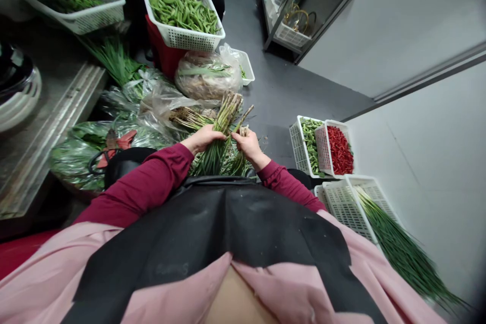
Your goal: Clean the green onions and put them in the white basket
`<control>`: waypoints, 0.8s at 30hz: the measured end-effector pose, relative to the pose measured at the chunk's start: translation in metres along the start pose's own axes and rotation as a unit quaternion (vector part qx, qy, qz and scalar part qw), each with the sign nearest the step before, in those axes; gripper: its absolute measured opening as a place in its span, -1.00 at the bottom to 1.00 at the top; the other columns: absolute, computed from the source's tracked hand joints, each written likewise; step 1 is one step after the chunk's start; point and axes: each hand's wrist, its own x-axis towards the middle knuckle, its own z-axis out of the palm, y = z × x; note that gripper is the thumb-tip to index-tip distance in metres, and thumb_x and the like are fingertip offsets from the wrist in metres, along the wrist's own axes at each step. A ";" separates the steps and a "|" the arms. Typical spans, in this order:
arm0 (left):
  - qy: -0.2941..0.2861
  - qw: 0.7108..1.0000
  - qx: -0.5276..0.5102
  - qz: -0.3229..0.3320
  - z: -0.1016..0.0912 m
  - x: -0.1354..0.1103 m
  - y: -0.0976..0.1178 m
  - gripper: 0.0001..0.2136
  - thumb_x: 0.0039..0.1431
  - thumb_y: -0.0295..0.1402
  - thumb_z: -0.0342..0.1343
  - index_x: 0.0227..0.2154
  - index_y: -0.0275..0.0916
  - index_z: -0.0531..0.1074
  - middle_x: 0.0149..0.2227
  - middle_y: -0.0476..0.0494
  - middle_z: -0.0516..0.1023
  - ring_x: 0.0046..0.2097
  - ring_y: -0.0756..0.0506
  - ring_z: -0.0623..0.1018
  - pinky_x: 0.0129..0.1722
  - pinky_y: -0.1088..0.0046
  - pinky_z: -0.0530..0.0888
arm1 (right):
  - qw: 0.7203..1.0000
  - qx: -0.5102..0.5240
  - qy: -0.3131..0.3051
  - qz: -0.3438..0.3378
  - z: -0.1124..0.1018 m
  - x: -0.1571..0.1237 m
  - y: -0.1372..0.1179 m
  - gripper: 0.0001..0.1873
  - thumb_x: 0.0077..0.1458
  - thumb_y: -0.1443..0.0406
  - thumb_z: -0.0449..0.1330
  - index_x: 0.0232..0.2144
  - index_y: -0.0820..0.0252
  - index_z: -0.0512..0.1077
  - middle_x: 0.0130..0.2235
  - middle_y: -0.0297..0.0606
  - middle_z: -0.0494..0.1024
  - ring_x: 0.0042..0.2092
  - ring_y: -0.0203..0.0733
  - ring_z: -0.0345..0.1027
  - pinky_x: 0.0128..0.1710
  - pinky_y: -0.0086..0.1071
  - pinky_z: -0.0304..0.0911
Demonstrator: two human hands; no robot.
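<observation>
My left hand is closed around a thick bunch of green chives, whose pale root ends point away from me. Beside it, my right hand pinches a few stalks at the right side of the same bunch. Both hands sit just above my black apron, over my lap. The lower green parts of the stalks run down between my hands and are partly hidden by the apron.
A white basket of green beans stands on a red crate ahead, another person behind it. Plastic bags of greens lie at left. At right are baskets of red chillies, green pods and trimmed chives.
</observation>
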 end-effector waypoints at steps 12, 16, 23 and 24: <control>0.023 0.983 0.174 0.060 0.004 -0.006 0.001 -0.67 -0.30 -0.30 0.34 -0.42 -0.35 0.46 -0.49 -0.08 0.52 -0.43 -0.08 0.49 -0.30 0.33 0.43 | 0.989 0.126 0.040 0.072 -0.015 -0.003 -0.011 -0.79 -0.13 0.25 0.25 -0.42 0.21 0.33 -0.67 -0.56 0.17 -0.72 -0.46 -0.02 -0.72 -0.48 -0.05; -0.010 0.983 0.166 0.076 0.012 -0.003 -0.011 -0.53 -0.35 -0.29 0.38 -0.28 -0.37 0.50 -0.34 -0.16 0.59 -0.28 -0.15 0.54 -0.14 0.28 0.42 | 0.976 0.186 -0.013 0.111 -0.007 -0.008 -0.015 -0.68 -0.14 0.17 0.32 -0.48 0.21 0.28 -0.65 -0.53 0.26 -0.71 -0.50 -0.01 -0.69 -0.49 0.01; -0.044 0.994 0.091 0.037 0.007 -0.008 -0.005 -0.61 -0.30 -0.37 0.34 -0.30 -0.37 0.51 -0.36 -0.13 0.58 -0.36 -0.07 0.51 -0.22 0.34 0.43 | 0.994 0.078 -0.068 0.042 -0.014 -0.007 -0.008 -0.63 -0.22 0.14 0.38 -0.51 0.25 0.33 -0.60 -0.42 0.40 -0.68 -0.47 0.08 -0.70 -0.50 0.01; -0.053 0.994 0.084 0.034 0.005 -0.009 -0.004 -0.63 -0.30 -0.38 0.34 -0.32 -0.37 0.51 -0.37 -0.12 0.57 -0.37 -0.06 0.50 -0.25 0.36 0.42 | 0.996 0.050 -0.068 0.025 -0.016 -0.007 -0.008 -0.64 -0.20 0.13 0.37 -0.51 0.25 0.34 -0.60 -0.41 0.41 -0.68 -0.46 0.09 -0.70 -0.49 -0.01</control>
